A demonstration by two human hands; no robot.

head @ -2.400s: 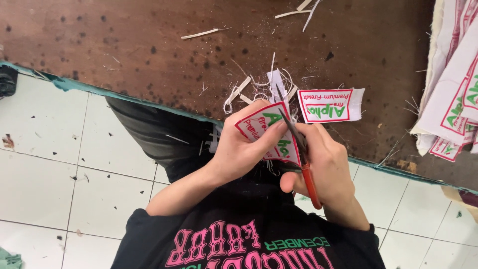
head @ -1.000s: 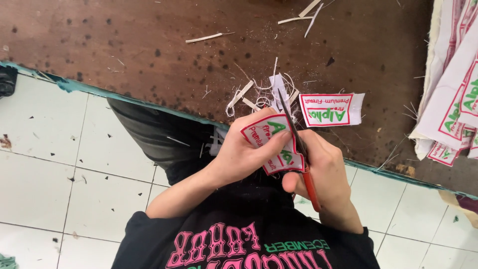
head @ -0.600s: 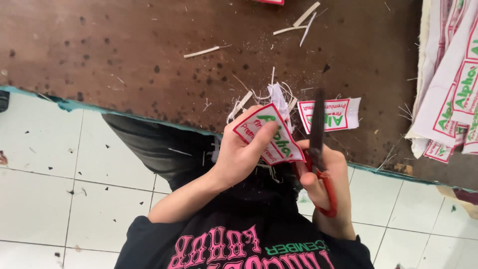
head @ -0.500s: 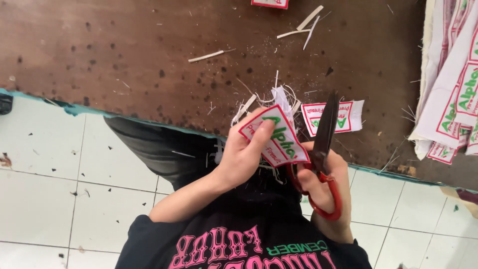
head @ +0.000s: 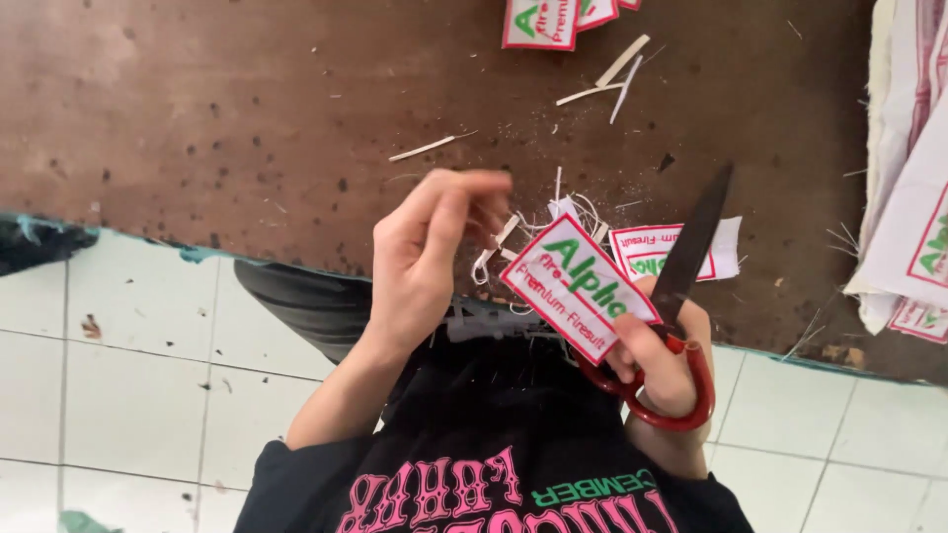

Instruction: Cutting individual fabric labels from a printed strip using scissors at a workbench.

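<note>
My right hand (head: 667,370) grips red-handled scissors (head: 696,232), their dark blades closed and pointing up over the table. The same hand's thumb pins a white rectangular label with a red border and green and red lettering (head: 573,291) against the scissors. My left hand (head: 420,271) hovers just left of that label with its fingers loosely spread and blurred, holding nothing. A second, similar label (head: 657,252) lies on the table behind the held one, beside a small heap of white thread and paper-like trimmings (head: 568,207).
The brown, speckled table (head: 197,118) has a teal front edge (head: 148,242). White offcut strips (head: 612,79) are scattered on it. More labels (head: 541,20) lie at the top edge, and a stack of label sheets (head: 913,197) at the right. White floor tiles (head: 118,395) lie below.
My left hand has let go of the label and drawn left with its fingers apart. The label now sits in my right hand with the scissors, whose blades have swung up to the right.
</note>
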